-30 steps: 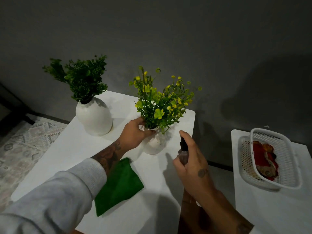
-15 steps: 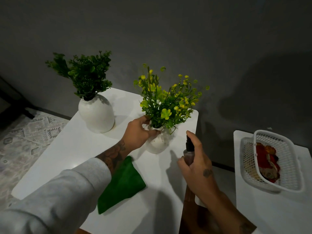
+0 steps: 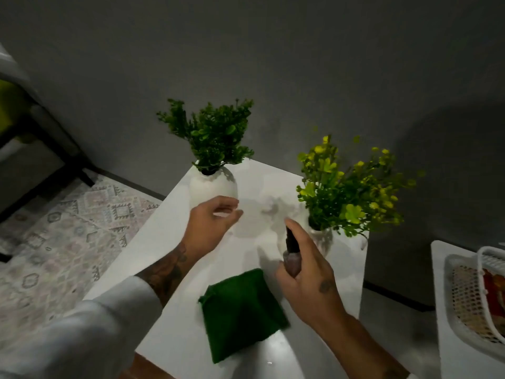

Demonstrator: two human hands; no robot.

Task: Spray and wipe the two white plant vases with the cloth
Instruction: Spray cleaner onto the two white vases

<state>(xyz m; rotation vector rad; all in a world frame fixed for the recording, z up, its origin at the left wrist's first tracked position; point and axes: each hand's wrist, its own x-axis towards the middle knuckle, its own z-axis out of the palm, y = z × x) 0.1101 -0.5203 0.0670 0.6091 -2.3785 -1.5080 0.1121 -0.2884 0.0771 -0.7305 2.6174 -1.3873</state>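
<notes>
Two white vases stand on a white table (image 3: 169, 236). The larger vase (image 3: 211, 188), holding dark green foliage, is at the back left. The small vase (image 3: 322, 239), with yellow flowers, is at the right edge. My left hand (image 3: 210, 224) hovers with loosely curled fingers just in front of the larger vase, holding nothing. My right hand (image 3: 308, 274) grips a small dark-capped spray bottle (image 3: 291, 253), index finger on top, beside the small vase. A folded green cloth (image 3: 240, 310) lies on the table near the front, between my arms.
A second white table (image 3: 459, 359) at the right carries a white plastic basket (image 3: 489, 302) with red items. A patterned rug (image 3: 62, 236) covers the floor at the left, under a dark furniture frame (image 3: 62, 157). A grey wall stands close behind the tables.
My left hand has let go of the small vase and moved left toward the larger vase. The view has swung left. My right hand still holds the spray bottle.
</notes>
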